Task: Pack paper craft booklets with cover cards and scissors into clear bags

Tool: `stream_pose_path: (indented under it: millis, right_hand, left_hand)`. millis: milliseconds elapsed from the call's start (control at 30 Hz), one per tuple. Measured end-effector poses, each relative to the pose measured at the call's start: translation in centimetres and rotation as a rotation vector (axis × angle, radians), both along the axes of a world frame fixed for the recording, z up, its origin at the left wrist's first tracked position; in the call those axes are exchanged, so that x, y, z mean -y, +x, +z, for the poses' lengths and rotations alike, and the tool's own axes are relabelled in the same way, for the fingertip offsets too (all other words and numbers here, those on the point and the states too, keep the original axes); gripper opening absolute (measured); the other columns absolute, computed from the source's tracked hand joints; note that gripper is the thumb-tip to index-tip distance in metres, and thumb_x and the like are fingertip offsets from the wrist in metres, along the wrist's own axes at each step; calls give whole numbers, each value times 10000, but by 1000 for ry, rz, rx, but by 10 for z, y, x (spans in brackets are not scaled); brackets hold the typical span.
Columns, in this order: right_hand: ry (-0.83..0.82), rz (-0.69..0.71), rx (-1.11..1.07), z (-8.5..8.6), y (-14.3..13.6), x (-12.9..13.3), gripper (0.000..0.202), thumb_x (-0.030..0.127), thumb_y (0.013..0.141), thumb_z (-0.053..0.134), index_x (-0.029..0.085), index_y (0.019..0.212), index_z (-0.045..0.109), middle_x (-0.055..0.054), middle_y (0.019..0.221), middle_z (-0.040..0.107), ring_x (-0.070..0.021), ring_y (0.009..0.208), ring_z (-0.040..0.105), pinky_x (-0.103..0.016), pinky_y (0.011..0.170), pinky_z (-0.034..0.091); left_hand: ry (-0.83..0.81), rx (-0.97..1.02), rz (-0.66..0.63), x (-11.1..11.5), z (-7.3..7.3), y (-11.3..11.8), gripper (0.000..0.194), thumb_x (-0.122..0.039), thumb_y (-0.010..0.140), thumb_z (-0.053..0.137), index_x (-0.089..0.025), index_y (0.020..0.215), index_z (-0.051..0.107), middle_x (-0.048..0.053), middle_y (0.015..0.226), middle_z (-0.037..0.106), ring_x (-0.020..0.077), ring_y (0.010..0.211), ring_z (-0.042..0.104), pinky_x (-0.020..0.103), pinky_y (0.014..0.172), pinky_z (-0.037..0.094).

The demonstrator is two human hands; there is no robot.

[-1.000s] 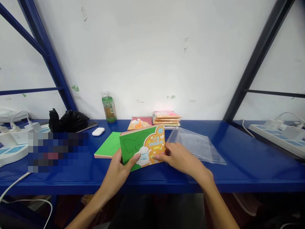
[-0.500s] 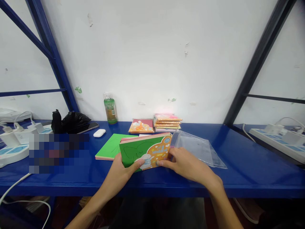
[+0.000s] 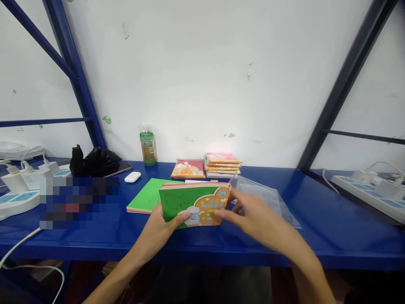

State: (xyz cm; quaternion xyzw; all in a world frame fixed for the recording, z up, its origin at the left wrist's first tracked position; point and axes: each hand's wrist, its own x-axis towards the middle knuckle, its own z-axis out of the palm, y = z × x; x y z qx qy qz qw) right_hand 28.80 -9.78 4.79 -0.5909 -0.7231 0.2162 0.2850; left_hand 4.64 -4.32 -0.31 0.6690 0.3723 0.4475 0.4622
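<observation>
A stack of coloured paper [image 3: 177, 203] stands on its long edge, tilted, with a green sheet and an orange rabbit-printed cover facing me. My left hand [image 3: 163, 221] is closed round its left side, thumb across the front. At the right edge is my right hand [image 3: 249, 213], slightly blurred, with its thumb on the front and its fingers at or behind the edge. Behind the right hand lies a clear plastic sleeve [image 3: 283, 209], flat on the table. A second stack of green-topped paper [image 3: 144, 194] rests behind my left hand.
Wrapped paper packs [image 3: 223, 162] are piled by the wall, beside a red and orange pack [image 3: 189, 168]. A green-labelled bottle [image 3: 147, 145], white earbud case [image 3: 132, 177], phone [image 3: 115, 169] and black bag [image 3: 99, 160] stand left. Power strips [image 3: 370, 192] sit at both sides.
The right end of the stack has tipped slightly lower and its top edges show more. My right hand has shifted a little to the right along its edge. My left hand keeps its hold.
</observation>
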Motion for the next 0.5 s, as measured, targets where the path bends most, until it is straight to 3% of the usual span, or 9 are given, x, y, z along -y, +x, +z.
stream_pose_path:
  millis: [133,300,500]
  right_hand:
    - [15,1,28,-3,-19,0,371,426,883,674,259,1207,606,-32,1003,736,-223,870,664,-301,731,477]
    - [-38,41,44,0,-9,1,433,423,861,700,277,1259,612,-31,997,746,-218,820,672,-296,705,486]
    - [-16,27,71,-4,-14,-3,300,408,912,625,243,1161,661,-59,1111,742,-273,983,665,-335,803,484]
  left_hand:
    - [-8,8,33,0,0,-1,398,-438,839,728,-218,1170,720,63,1226,754,289,1094,702,397,957,547]
    - [10,17,17,2,2,-1,384,-430,838,726,-218,1158,728,69,1233,752,300,1099,702,402,959,546]
    - [-5,39,24,3,3,-1,429,-435,816,741,-200,1174,717,84,1226,753,316,1100,703,417,960,547]
